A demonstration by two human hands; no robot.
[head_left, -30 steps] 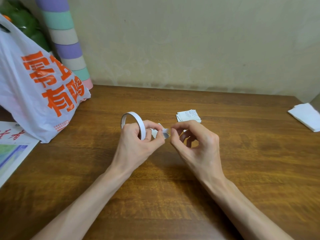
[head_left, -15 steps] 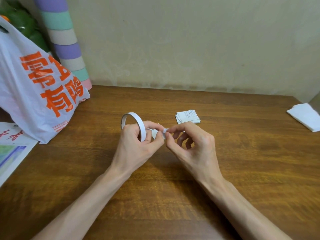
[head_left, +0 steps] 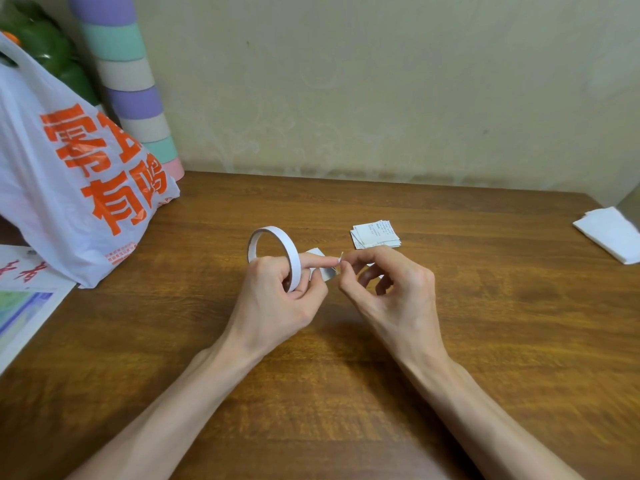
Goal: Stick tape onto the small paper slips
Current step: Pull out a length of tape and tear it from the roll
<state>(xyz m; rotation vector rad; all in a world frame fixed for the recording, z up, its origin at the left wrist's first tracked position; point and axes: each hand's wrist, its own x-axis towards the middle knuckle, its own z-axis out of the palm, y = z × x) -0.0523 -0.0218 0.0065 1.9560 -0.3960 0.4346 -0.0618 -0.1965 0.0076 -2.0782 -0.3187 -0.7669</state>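
the left hand (head_left: pixel 277 299) grips the white tape roll (head_left: pixel 277 235) and a small paper slip (head_left: pixel 321 270) over the table (head_left: pixel 502 323), index finger out. the right hand (head_left: pixel 391 289) pinches the free tape end (head_left: pixel 341 258); thin, clingy stuff, likely best taken at its tip.

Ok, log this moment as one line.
left hand: grips tape roll, forefinger across paper slip | right hand: pinches tape end | slip stack: on table, untouched

Head camera: looks forward-down, close over table (head_left: pixel 502 341).
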